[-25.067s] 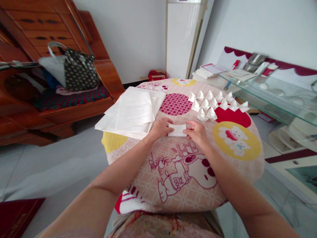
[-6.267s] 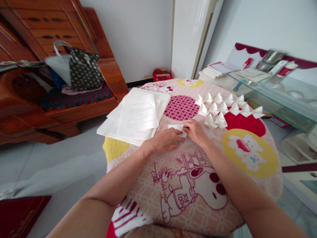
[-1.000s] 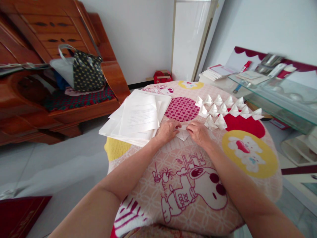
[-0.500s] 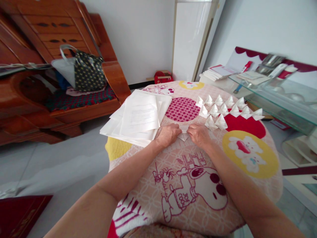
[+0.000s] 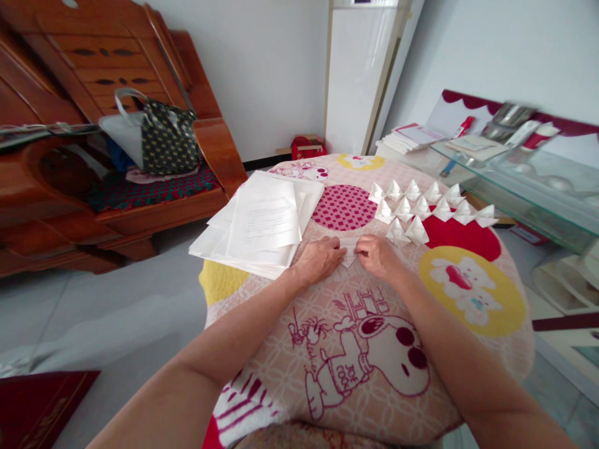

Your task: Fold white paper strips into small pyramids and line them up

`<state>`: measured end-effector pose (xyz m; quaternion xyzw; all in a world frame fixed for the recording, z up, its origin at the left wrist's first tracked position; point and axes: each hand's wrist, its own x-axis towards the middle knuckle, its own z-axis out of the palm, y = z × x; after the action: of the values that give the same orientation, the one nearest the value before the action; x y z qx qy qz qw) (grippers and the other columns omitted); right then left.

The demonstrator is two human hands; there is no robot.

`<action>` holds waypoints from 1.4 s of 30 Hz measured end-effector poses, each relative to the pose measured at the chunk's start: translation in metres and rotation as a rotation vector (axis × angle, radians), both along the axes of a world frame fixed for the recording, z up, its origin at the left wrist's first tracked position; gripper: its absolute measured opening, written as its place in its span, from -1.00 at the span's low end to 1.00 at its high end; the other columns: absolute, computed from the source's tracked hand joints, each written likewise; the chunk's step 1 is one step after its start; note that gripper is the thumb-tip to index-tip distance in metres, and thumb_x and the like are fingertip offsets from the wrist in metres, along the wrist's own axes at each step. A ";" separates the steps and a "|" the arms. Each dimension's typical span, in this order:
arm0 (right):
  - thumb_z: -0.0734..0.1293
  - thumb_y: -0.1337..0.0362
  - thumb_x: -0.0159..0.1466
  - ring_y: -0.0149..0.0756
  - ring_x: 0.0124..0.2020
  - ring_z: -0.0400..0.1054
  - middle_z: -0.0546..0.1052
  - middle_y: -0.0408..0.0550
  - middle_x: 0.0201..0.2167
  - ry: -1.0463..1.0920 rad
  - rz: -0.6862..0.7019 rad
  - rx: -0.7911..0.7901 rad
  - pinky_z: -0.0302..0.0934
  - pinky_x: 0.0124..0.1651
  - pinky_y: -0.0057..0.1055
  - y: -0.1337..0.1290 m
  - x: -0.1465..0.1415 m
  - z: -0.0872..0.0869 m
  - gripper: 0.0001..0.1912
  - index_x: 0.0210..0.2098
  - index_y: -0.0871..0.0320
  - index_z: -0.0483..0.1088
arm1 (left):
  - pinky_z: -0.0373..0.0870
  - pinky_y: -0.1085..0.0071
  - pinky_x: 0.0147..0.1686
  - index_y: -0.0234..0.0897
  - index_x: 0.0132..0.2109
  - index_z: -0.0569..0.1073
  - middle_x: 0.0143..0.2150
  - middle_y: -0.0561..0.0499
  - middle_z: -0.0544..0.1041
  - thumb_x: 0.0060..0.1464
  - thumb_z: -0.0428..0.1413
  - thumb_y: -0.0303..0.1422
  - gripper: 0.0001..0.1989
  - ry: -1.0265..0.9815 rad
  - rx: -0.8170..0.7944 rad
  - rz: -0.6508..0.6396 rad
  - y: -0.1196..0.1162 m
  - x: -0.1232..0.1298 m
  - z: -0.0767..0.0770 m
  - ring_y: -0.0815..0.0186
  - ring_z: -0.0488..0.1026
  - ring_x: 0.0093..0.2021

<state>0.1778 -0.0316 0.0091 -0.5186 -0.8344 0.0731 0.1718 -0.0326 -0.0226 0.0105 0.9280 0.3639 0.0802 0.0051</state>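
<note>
The left hand [image 5: 321, 257] bends over one end of the folded paper [image 5: 349, 256], its pinch impossible to tell, while the right hand's [image 5: 378, 255] fingers close together on the other, probably steadying the creases. Sheets [image 5: 262, 215] and folded shapes [image 5: 421, 208] flank them, leaving most room toward the surface's [image 5: 318, 312] near edge.
</note>
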 end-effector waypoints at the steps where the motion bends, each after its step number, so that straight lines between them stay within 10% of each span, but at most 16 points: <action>1: 0.28 0.55 0.14 -0.21 -0.27 0.47 0.61 0.02 -0.36 0.086 -0.033 -0.016 0.29 -0.19 -0.36 0.001 0.000 -0.001 -0.75 -0.45 0.17 0.56 | 0.40 0.33 -0.17 -0.24 -0.05 0.57 -0.04 -0.11 0.54 0.37 0.03 -0.35 -0.78 -0.002 -0.005 -0.006 -0.001 0.001 0.001 0.17 0.48 -0.06; 7: 0.31 0.40 0.20 -0.29 -0.47 0.45 0.59 -0.12 -0.53 0.466 -0.347 -0.235 0.24 -0.39 -0.44 0.015 -0.011 -0.003 -0.82 -0.44 0.18 0.58 | 0.43 0.30 -0.12 -0.27 -0.05 0.58 -0.01 -0.14 0.56 0.34 0.06 -0.39 -0.80 0.015 -0.019 -0.032 -0.001 0.003 0.002 0.15 0.49 -0.03; 16: 0.41 0.43 0.09 -0.24 -0.38 0.48 0.62 -0.04 -0.49 0.152 -0.483 -0.223 0.17 -0.38 -0.43 0.023 -0.031 0.008 -0.89 -0.49 0.14 0.59 | 0.43 0.33 -0.15 -0.29 -0.08 0.60 -0.05 -0.14 0.58 0.36 0.02 -0.40 -0.76 0.079 0.026 -0.027 -0.001 0.005 0.002 0.16 0.50 -0.04; 27: 0.32 0.48 0.08 -0.33 -0.67 0.37 0.45 -0.14 -0.73 0.269 -0.657 -0.370 0.17 -0.53 -0.48 0.022 0.003 0.009 -0.85 -0.55 0.19 0.50 | 0.40 0.31 -0.19 -0.27 -0.06 0.59 -0.02 -0.15 0.57 0.36 0.02 -0.41 -0.77 0.021 0.020 -0.042 0.002 0.002 -0.005 0.15 0.49 -0.04; 42: 0.22 0.44 0.31 -0.17 -0.27 0.45 0.61 0.09 -0.31 0.032 -0.350 0.208 0.18 -0.24 -0.35 0.002 -0.020 0.010 -0.75 -0.31 0.19 0.55 | 0.43 0.32 -0.21 -0.31 -0.12 0.59 -0.04 -0.17 0.59 0.36 0.02 -0.39 -0.76 0.061 0.004 -0.033 -0.001 0.004 0.004 0.13 0.52 -0.05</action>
<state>0.1577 -0.0300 0.0187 -0.6341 -0.7316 -0.0362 0.2477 -0.0282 -0.0237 0.0141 0.9359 0.3484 0.0526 -0.0062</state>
